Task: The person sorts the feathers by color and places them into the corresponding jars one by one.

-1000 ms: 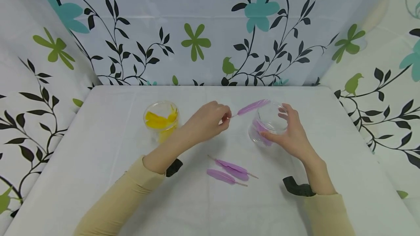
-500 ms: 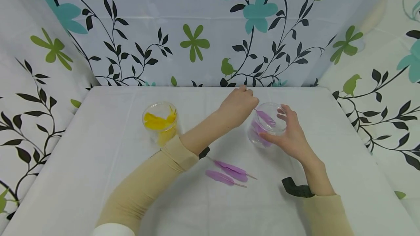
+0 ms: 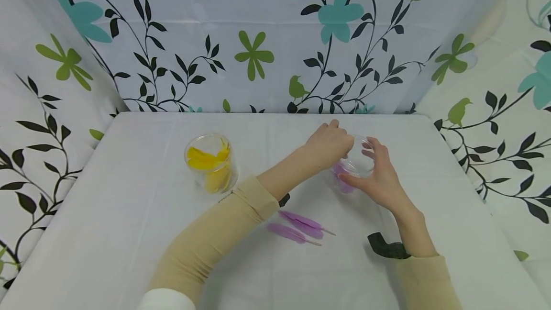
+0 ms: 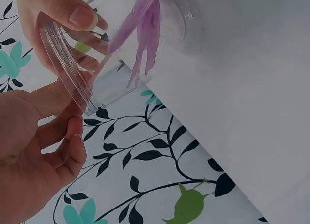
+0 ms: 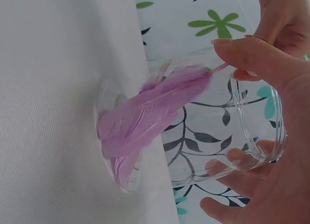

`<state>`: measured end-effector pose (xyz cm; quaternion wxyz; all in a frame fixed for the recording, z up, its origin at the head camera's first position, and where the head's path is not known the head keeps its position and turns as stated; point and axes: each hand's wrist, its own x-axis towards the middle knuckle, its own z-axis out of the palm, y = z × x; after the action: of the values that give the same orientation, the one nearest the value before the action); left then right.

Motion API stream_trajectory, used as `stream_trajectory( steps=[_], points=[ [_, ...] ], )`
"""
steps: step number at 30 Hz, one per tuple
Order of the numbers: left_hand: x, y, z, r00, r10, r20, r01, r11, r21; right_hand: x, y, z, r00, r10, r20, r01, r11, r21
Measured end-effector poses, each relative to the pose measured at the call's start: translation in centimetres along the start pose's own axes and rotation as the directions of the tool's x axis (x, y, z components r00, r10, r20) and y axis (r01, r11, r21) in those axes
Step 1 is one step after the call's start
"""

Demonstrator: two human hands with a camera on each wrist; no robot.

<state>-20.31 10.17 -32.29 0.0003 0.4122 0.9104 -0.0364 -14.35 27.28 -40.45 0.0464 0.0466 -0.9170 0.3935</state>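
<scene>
In the head view my left hand [image 3: 330, 145] is at the mouth of a clear jar [image 3: 360, 164]. It pinches a purple feather [image 5: 157, 103] by its quill, and the feather's vane hangs down inside the jar, as the right wrist view shows. Other purple feathers [image 4: 147, 40] lie at the jar's bottom beneath it. My right hand [image 3: 385, 183] grips the jar near the rim, thumb on the near side and fingers round the far side. The jar stands upright on the white table.
Several loose purple feathers [image 3: 297, 233] lie on the table [image 3: 275, 281] in front of the jar. A second clear jar [image 3: 232, 176] with yellow feathers [image 3: 208, 159] stands to the left, near my left forearm. Patterned cloth [image 3: 258, 4] hangs behind.
My left hand has moved right, carrying the purple feather from beside the jar to over its mouth and down into it. My right hand has kept its grip on the jar.
</scene>
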Motion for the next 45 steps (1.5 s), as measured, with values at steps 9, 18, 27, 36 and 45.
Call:
stream_trajectory(
  steps=[9, 18, 27, 36, 45],
  points=[
    [-2.9, -1.3, 1.0, 0.990, 0.039, -0.133, -0.050, 0.995, -0.083, 0.1, -0.1, 0.0, 1.000, -0.004, 0.000, 0.004, 1.000, -0.009],
    [-8.4, -3.7, 3.3, 0.998, -0.023, -0.060, 0.003, 0.948, -0.317, 0.0, -0.1, -0.1, 1.000, 0.004, -0.001, -0.004, 1.000, -0.006],
    [-14.0, -4.9, 8.1, 0.974, -0.012, 0.225, 0.100, 0.917, -0.385, 0.0, -0.1, 0.0, 1.000, -0.007, -0.003, 0.007, 1.000, -0.004],
    [-16.1, -5.0, 10.5, 0.996, -0.010, 0.089, 0.044, 0.921, -0.388, 0.1, 0.3, 0.1, 1.000, -0.015, -0.006, 0.015, 1.000, 0.007],
    [-15.6, -5.6, 7.6, 0.995, -0.097, -0.002, 0.089, 0.922, -0.377, 0.0, 0.0, 0.1, 1.000, -0.002, -0.004, 0.002, 1.000, -0.003]
  ],
)
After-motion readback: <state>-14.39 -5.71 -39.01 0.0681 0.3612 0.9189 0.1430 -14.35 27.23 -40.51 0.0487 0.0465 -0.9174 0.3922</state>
